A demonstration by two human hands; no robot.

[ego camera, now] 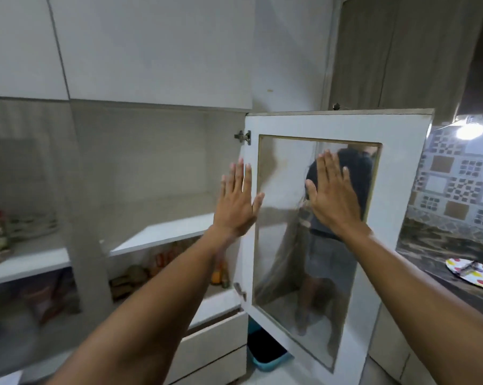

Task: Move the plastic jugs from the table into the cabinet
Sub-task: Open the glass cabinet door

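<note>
Glass-paned cabinet door (337, 126) swung wide; left hand (236, 202) and right hand (332, 195) spread flat, holding nothing; upper shelf (162, 234) bare; no plastic jugs in view; probably between carries; next, back to the table.

Single head cam, wide-angle, facing forward and slightly down, close to the open cabinet door (337, 218); no second view.

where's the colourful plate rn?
Head view, far right edge: the colourful plate lies on the dark countertop, right of the open glass-panelled cabinet door and below the patterned wall tiles.
</note>
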